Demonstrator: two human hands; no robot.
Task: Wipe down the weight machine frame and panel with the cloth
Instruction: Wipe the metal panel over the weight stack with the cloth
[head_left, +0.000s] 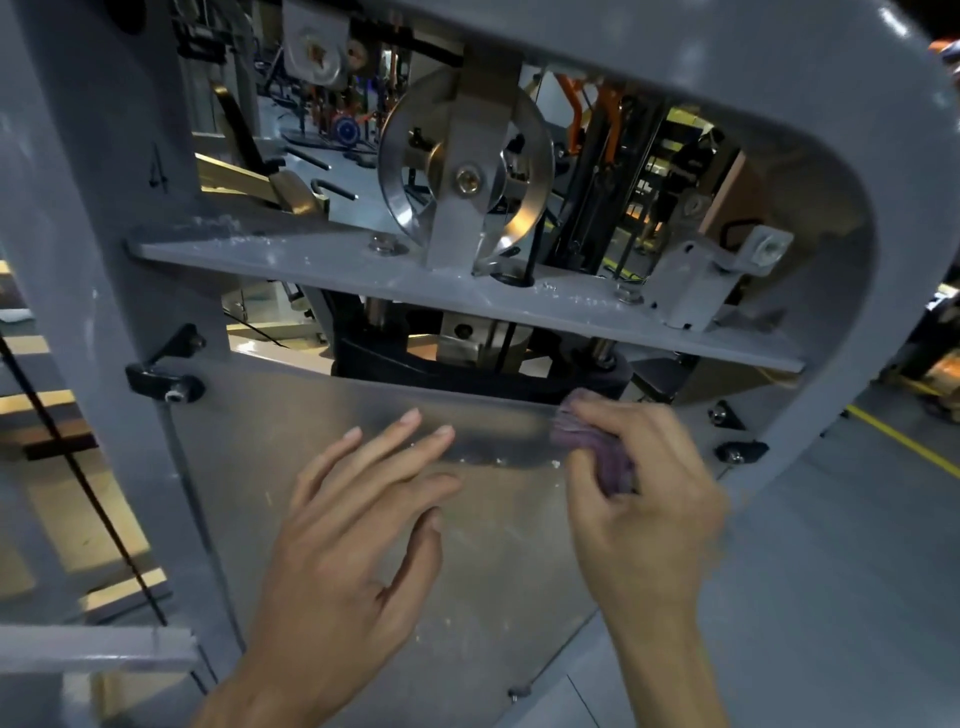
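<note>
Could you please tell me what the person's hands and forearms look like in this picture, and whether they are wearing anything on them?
Both the left hand and the right hand are bare: no gloves, rings, watch or wristband show. The forearms are uncovered down to the bottom edge of the picture, with no sleeve in view. The fingernails are short and unpainted.

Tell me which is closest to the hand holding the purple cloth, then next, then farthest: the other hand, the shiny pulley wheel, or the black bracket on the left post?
From the right hand, which grips the purple cloth, in the head view:
1. Left hand, flat on the clear panel, just beside it.
2. Shiny pulley wheel, above, behind the grey shelf plate.
3. Black bracket, far left on the frame post.
</note>
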